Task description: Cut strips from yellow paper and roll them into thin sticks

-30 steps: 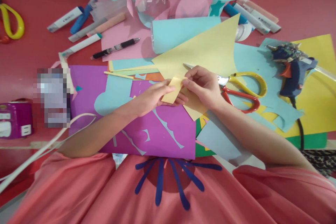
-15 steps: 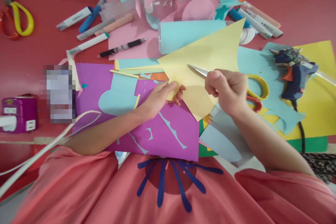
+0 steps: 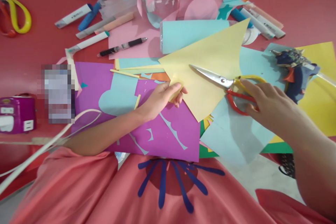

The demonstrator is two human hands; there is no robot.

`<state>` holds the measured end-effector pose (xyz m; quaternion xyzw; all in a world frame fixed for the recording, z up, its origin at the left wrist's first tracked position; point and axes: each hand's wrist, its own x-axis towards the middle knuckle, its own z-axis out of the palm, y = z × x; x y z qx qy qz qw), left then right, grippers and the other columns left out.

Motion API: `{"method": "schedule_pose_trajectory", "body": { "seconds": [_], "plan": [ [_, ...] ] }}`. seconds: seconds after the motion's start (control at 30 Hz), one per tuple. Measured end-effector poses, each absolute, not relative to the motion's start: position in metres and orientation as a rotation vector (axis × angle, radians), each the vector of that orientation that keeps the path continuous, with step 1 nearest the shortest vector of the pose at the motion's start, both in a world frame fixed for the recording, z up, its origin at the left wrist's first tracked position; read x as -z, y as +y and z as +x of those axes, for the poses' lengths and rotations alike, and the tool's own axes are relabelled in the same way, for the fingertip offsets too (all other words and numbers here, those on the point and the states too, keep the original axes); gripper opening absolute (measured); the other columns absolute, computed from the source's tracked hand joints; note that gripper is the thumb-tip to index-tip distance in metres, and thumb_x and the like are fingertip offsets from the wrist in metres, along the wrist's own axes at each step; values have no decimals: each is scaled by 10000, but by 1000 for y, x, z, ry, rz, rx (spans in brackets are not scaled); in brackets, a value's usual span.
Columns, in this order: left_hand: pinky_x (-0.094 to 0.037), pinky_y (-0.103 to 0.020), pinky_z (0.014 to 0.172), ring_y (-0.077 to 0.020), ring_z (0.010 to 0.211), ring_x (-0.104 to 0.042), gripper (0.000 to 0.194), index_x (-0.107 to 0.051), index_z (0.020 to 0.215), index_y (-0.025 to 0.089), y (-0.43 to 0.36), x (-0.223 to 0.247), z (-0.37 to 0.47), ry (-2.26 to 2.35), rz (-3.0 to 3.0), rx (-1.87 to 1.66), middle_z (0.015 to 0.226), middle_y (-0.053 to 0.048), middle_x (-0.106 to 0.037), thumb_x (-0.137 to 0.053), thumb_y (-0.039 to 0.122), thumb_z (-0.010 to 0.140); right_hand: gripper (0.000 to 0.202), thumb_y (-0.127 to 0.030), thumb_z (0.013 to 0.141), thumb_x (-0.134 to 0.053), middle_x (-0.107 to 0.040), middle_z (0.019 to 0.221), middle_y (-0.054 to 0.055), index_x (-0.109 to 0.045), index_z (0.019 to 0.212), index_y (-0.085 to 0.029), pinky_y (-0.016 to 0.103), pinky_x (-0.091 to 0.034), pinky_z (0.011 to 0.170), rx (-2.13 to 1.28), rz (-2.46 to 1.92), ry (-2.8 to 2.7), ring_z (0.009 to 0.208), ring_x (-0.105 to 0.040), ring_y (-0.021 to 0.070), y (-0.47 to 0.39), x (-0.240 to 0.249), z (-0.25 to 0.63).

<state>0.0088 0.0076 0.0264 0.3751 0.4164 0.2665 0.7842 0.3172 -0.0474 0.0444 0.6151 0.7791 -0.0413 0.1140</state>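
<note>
My left hand (image 3: 168, 96) pinches the lower left edge of a pale yellow sheet of paper (image 3: 210, 56), thumb on top. A pair of scissors (image 3: 225, 82) with one yellow and one red handle lies over this sheet, blades together and tip pointing left. The fingers of my right hand (image 3: 265, 99) are on the handles; whether they pass through the loops is partly hidden. Beneath the pale sheet are a purple sheet (image 3: 178, 133) with light blue scraps and a light blue sheet (image 3: 236, 140).
Markers (image 3: 89, 43) and a black pen (image 3: 122, 47) lie at the left back. A blue-wrapped bottle (image 3: 193, 36) is behind the sheet. A glue gun (image 3: 299, 77) rests at right. A white cable (image 3: 39, 150) crosses the left side. Other scissors (image 3: 19, 15) lie far left.
My right hand has shifted from around the blades back to the handles, moving right, so the blades now show. My left hand keeps its pinch on the pale yellow sheet.
</note>
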Motion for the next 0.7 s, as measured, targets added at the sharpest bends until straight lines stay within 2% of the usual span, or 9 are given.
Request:
{"method": "schedule_pose_trajectory", "body": {
  "seconds": [0.17, 0.27, 0.33, 0.5, 0.57, 0.63, 0.7],
  "plan": [
    [-399, -163, 495, -54, 499, -516, 295, -611, 780, 164, 8, -27, 9, 915, 813, -562, 576, 51, -533, -469, 307, 995, 592, -223, 810, -450, -661, 1120, 150, -477, 1400, -251, 451, -583, 835, 200, 1827, 2358, 996, -679, 328, -30, -38, 315],
    [-396, -158, 491, -53, 506, -524, 286, -619, 794, 159, 7, -27, 8, 901, 809, -553, 582, 47, -543, -462, 291, 993, 602, -229, 706, -507, -677, 1161, 147, -523, 1307, -263, 426, -575, 802, 351, 1856, 2304, 994, -688, 322, -19, -40, 318],
    [-391, -156, 486, -52, 507, -522, 280, -620, 797, 158, 6, -27, 8, 897, 804, -563, 583, 47, -542, -467, 292, 989, 579, -242, 670, -529, -696, 1101, 140, -546, 1249, -255, 398, -561, 762, 398, 1838, 2271, 930, -698, 309, -13, -42, 317],
    [-383, -157, 484, -51, 507, -515, 274, -613, 794, 163, 5, -27, 8, 928, 803, -555, 586, 51, -535, -488, 330, 973, 409, -381, 770, -502, -723, 927, 128, -585, 1145, -239, 311, -438, 557, 186, 1876, 2284, 755, -684, 291, -4, -38, 312],
    [-380, -157, 484, -52, 508, -517, 266, -610, 798, 166, 5, -28, 8, 933, 801, -548, 586, 53, -532, -491, 332, 969, 387, -416, 774, -502, -710, 828, 118, -583, 1101, -226, 301, -394, 518, 164, 1922, 2265, 680, -655, 288, -4, -35, 314],
    [-374, -157, 478, -52, 507, -517, 256, -607, 799, 168, 6, -28, 8, 931, 796, -551, 586, 54, -531, -495, 326, 966, 391, -439, 772, -531, -699, 796, 100, -570, 1099, -229, 310, -404, 519, 250, 2004, 2270, 620, -620, 267, -6, -36, 319],
    [-368, -157, 472, -51, 506, -517, 256, -607, 797, 169, 6, -29, 8, 934, 787, -556, 590, 52, -536, -503, 331, 966, 389, -418, 776, -583, -700, 854, 84, -561, 1125, -248, 329, -455, 558, 452, 2119, 2338, 621, -611, 234, -12, -42, 323]
  ]
}}
